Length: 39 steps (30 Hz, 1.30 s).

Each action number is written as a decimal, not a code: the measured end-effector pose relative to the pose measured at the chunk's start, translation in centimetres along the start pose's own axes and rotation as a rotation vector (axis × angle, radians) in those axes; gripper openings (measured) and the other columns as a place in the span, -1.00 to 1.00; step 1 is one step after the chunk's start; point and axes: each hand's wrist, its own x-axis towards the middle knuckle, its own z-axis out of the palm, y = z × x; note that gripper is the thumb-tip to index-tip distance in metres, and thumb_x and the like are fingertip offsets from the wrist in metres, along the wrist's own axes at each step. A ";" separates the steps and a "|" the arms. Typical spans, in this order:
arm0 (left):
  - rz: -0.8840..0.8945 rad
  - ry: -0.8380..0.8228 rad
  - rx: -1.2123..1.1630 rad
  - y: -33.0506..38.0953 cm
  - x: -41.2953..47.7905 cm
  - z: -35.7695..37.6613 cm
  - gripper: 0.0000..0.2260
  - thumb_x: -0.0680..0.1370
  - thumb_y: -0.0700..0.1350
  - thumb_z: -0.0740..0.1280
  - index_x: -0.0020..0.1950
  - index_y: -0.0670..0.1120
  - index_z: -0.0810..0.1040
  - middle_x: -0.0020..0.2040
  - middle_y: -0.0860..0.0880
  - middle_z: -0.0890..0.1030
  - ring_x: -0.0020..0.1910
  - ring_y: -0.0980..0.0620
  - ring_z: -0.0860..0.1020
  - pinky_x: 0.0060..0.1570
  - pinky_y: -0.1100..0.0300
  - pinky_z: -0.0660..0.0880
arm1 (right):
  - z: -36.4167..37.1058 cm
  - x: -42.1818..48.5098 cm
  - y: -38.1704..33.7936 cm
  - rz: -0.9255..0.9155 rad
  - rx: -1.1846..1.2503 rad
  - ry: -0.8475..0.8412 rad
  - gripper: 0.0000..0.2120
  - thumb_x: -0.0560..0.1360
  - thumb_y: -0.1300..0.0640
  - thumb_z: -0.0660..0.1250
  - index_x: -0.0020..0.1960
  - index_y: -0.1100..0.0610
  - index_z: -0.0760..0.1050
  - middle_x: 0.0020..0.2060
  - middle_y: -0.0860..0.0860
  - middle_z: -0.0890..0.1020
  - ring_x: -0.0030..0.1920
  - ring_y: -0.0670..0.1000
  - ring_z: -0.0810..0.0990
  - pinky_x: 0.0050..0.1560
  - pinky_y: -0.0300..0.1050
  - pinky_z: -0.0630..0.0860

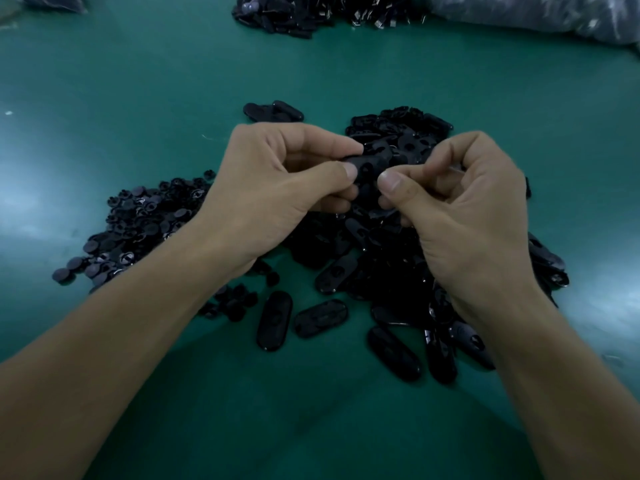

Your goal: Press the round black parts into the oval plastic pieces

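Left hand [277,188]: curled, thumb on top and index finger behind, pinching one oval piece [367,167] by its left end. The piece is off the worktop [104,98], in the air between the two hands, with its hole facing up.

Right hand [467,209]: fingers curled in, thumb tip against the right end of the same oval piece, so it is gripping it from that side. Can't tell whether a round part sits under its fingertips; too dark and hidden.

Both thumbs nearly meet over the piece.

Pile of round black parts [138,223]: on the worktop just left of the left hand and wrist, partly tucked under the forearm. A few more round ones lie under the left forearm, on the near side.

Pile of oval pieces [398,265]: directly below both hands, running under and to the right of the right hand and beyond its knuckles.

Loose ovals [274,320] lie flat between the two forearms, nearer the body than the hands, some touching, some apart.

Small cluster of ovals [273,111]: just beyond the left hand, separate from the main pile.

Far heap of dark parts [294,15]: well beyond both hands at the far edge. Clear plastic bag [536,15] sits beside it, far beyond the right hand.
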 end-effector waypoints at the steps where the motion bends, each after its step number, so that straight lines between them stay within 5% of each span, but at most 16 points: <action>1: 0.001 -0.004 0.001 0.0 0.0 0.0 -0.87 0.50 -0.32 0.45 -0.07 -0.11 0.69 -0.25 -0.09 0.72 -0.25 0.02 0.70 -0.19 0.22 0.63 | 0.0 0.0 0.0 -0.005 -0.028 0.004 -0.67 0.47 0.28 0.48 -0.14 0.00 0.34 -0.25 0.04 0.70 -0.22 -0.02 0.69 -0.18 -0.25 0.55; 8: 0.036 -0.038 0.049 0.1 -0.2 0.1 -0.87 0.51 -0.31 0.45 -0.04 -0.10 0.69 -0.21 -0.09 0.73 -0.23 0.02 0.71 -0.17 0.21 0.64 | 0.1 -0.2 0.0 -0.028 -0.147 0.023 -0.66 0.46 0.24 0.48 -0.16 -0.02 0.33 -0.24 0.03 0.70 -0.17 0.03 0.70 -0.03 0.11 0.65; 27: 0.196 -0.050 0.395 -1.0 -0.3 0.7 -0.81 0.40 -0.14 0.47 -0.06 0.10 0.64 -0.18 0.10 0.72 -0.21 0.11 0.69 -0.12 0.12 0.65 | 0.6 -0.6 -0.3 -0.024 -0.365 0.052 -0.59 0.43 0.23 0.51 -0.28 -0.04 0.28 -0.31 0.00 0.67 -0.21 0.10 0.67 -0.22 0.09 0.61; 32: 0.293 -0.029 0.524 -1.3 -0.6 0.8 -0.79 0.42 -0.24 0.49 -0.04 0.04 0.65 -0.26 0.23 0.65 -0.29 0.23 0.62 -0.25 0.38 0.53 | 1.0 -0.9 -0.1 -0.013 -0.421 0.067 -0.63 0.46 0.22 0.50 -0.32 -0.03 0.35 -0.34 0.01 0.65 -0.31 0.05 0.65 -0.33 0.02 0.60; 39: 0.332 0.015 0.644 -1.1 -0.7 0.9 -0.85 0.43 -0.21 0.53 -0.04 -0.03 0.68 -0.25 0.19 0.65 -0.28 0.23 0.62 -0.25 0.40 0.53 | 1.3 -1.1 -0.1 -0.022 -0.410 0.021 -0.74 0.48 0.24 0.38 -0.24 -0.08 0.45 -0.36 -0.06 0.66 -0.38 -0.01 0.65 -0.34 0.03 0.61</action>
